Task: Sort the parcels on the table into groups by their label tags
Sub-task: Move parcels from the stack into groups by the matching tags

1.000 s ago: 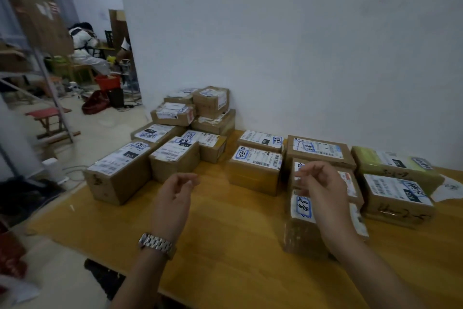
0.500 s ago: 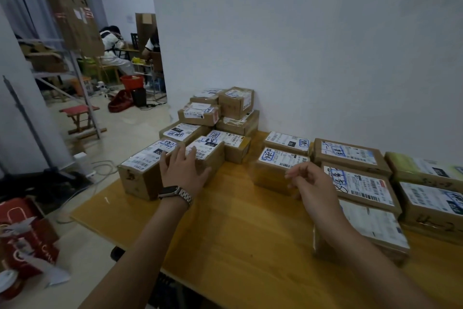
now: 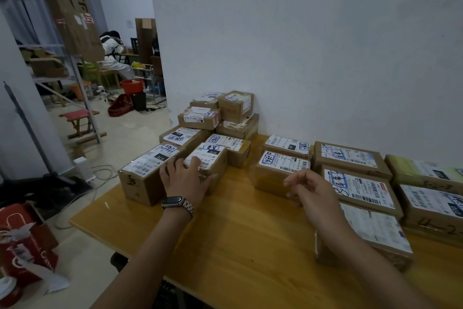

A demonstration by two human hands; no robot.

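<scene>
The left hand (image 3: pixel 186 179) is laid, fingers spread, on a labelled parcel (image 3: pixel 213 157) at the left end of the table (image 3: pixel 238 233), seemingly ungripped; the right hand (image 3: pixel 310 194) is held loosely curled, empty, beside another parcel (image 3: pixel 280 168).

We see through one wide-angle camera worn on the head, standing at the near edge of the desk (image 3: pixel 238 246) and looking forward and down across it toward the white wall (image 3: pixel 325 58) behind the desk. The desk top lies close below us; left of the desk, floor (image 3: pixel 87 258) shows.
</scene>
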